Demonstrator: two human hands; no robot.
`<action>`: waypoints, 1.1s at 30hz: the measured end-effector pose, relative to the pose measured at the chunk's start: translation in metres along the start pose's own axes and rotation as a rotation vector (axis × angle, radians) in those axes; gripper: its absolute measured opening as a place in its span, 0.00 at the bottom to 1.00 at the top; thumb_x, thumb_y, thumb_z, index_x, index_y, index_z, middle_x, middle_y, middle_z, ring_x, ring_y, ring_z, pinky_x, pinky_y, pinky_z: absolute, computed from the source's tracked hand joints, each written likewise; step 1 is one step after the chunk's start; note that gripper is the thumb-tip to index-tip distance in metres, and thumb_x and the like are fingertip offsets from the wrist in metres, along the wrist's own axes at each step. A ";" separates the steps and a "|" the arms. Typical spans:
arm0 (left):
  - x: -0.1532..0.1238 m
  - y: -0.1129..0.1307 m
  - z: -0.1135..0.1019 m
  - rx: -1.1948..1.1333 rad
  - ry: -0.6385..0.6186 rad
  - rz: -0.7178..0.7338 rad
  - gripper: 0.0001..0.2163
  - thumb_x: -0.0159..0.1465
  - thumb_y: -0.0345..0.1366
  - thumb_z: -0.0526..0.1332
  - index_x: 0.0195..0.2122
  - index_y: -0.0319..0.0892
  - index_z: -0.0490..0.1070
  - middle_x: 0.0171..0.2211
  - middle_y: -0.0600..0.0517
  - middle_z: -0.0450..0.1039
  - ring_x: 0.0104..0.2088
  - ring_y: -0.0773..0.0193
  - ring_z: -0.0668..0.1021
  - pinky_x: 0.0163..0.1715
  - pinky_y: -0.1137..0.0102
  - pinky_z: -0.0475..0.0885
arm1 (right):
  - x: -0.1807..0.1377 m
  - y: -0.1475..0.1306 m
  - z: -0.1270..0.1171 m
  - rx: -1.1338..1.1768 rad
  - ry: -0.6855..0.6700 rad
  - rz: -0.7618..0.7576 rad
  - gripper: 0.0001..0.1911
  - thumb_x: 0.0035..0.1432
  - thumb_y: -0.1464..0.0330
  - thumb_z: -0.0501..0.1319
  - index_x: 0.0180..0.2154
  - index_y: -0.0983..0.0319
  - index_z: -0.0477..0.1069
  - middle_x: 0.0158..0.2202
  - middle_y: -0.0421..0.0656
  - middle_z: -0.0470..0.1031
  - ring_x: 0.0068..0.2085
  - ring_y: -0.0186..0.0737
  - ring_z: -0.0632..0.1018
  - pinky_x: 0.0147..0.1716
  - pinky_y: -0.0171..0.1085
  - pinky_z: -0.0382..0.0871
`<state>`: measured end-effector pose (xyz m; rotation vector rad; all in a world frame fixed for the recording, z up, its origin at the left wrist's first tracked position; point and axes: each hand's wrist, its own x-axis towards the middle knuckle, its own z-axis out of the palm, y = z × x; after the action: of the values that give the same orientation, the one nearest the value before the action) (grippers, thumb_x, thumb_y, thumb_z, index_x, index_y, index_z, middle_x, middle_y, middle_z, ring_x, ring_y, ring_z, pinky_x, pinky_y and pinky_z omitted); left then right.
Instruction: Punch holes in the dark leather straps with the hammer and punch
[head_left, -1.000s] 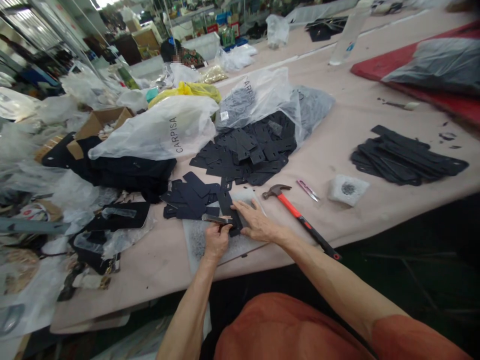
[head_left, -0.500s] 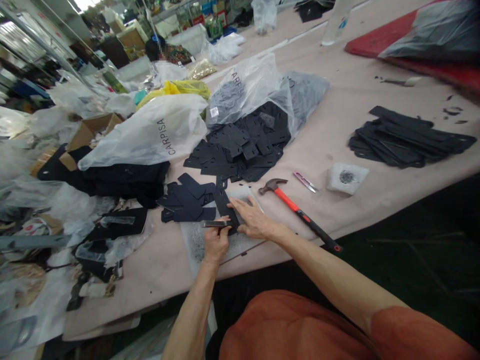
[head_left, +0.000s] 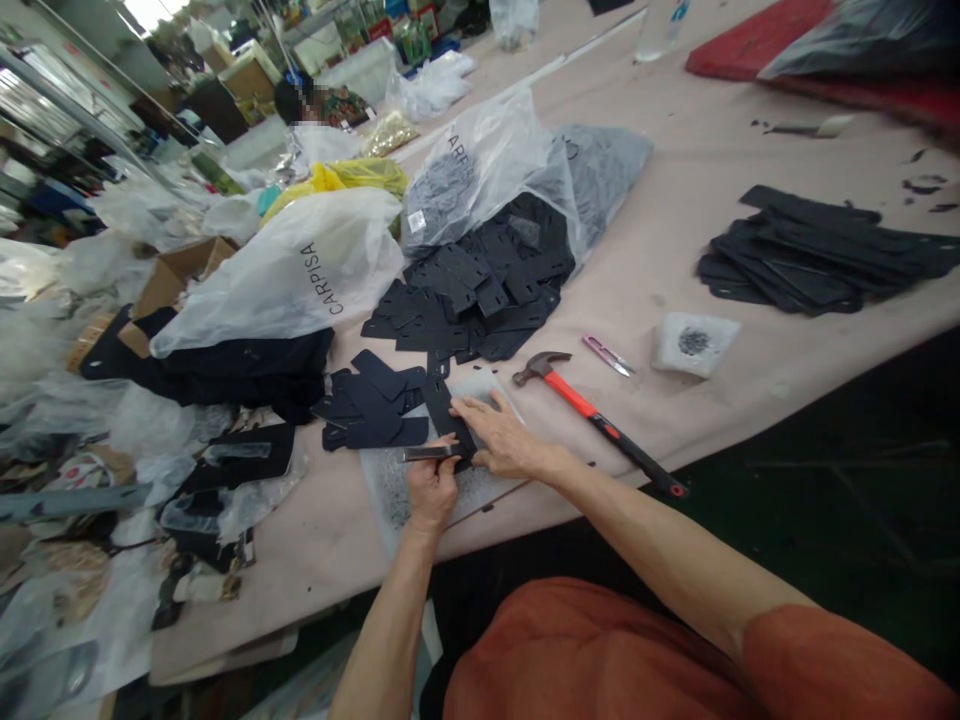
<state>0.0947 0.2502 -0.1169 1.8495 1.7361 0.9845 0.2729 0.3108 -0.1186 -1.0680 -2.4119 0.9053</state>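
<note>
My left hand [head_left: 433, 492] is closed around a dark metal bar, a punch by its look [head_left: 433, 453], held nearly level. The bar's right end meets the lower part of a black slotted strip [head_left: 440, 402]. My right hand [head_left: 504, 440] lies flat with fingers stretched out, pressing that strip's right edge. Beneath both is a pale, pitted board [head_left: 399, 482]. To the right of my right hand rests a claw hammer [head_left: 592, 412] with a red and black handle. A loose pile of black pieces [head_left: 375, 405] touches the board's left side.
A larger heap of black pieces [head_left: 480, 290] spills from a clear bag [head_left: 480, 160]. Pink thread snips [head_left: 607, 355], a white block [head_left: 694, 343] and a stack of black strips [head_left: 817, 255] lie rightward. Bags and a cardboard box [head_left: 180, 270] crowd the left. Farther back is a person [head_left: 337, 105].
The view has shifted slightly, so the table's things sit a little differently in it. Both hands stay in nearly the same place on the strip.
</note>
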 end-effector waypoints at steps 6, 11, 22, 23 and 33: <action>0.005 -0.002 0.008 0.066 0.040 0.018 0.09 0.63 0.34 0.56 0.40 0.43 0.75 0.42 0.46 0.79 0.45 0.55 0.79 0.50 0.60 0.72 | -0.001 0.003 0.002 -0.006 0.009 -0.012 0.48 0.52 0.71 0.62 0.68 0.63 0.39 0.68 0.54 0.52 0.68 0.52 0.52 0.64 0.59 0.34; 0.007 0.001 0.001 0.003 0.023 -0.107 0.09 0.63 0.36 0.56 0.40 0.44 0.75 0.41 0.47 0.79 0.44 0.55 0.79 0.49 0.59 0.73 | 0.000 0.001 -0.001 -0.014 -0.021 0.006 0.47 0.53 0.69 0.63 0.68 0.63 0.41 0.67 0.55 0.54 0.68 0.52 0.51 0.64 0.59 0.34; 0.005 0.006 -0.002 -0.108 0.004 -0.076 0.07 0.63 0.36 0.58 0.36 0.44 0.75 0.41 0.48 0.79 0.45 0.56 0.79 0.51 0.60 0.73 | -0.001 0.005 0.004 -0.022 0.010 -0.008 0.47 0.51 0.71 0.63 0.68 0.61 0.42 0.67 0.52 0.55 0.68 0.52 0.52 0.64 0.58 0.35; 0.005 0.006 -0.002 -0.093 -0.002 -0.071 0.07 0.63 0.36 0.57 0.36 0.44 0.75 0.41 0.47 0.79 0.45 0.56 0.79 0.51 0.60 0.73 | -0.001 0.005 0.004 -0.020 0.010 -0.008 0.47 0.51 0.71 0.63 0.68 0.61 0.42 0.67 0.52 0.55 0.68 0.52 0.52 0.64 0.58 0.35; 0.000 -0.004 0.010 0.094 0.015 0.100 0.09 0.63 0.32 0.56 0.41 0.41 0.74 0.43 0.45 0.79 0.45 0.56 0.79 0.49 0.61 0.73 | -0.001 0.004 0.003 -0.006 0.033 -0.022 0.48 0.50 0.71 0.64 0.68 0.63 0.43 0.66 0.54 0.56 0.67 0.54 0.54 0.64 0.58 0.35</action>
<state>0.0992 0.2526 -0.1269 2.0101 1.7399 0.9718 0.2742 0.3107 -0.1235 -1.0484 -2.3964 0.8666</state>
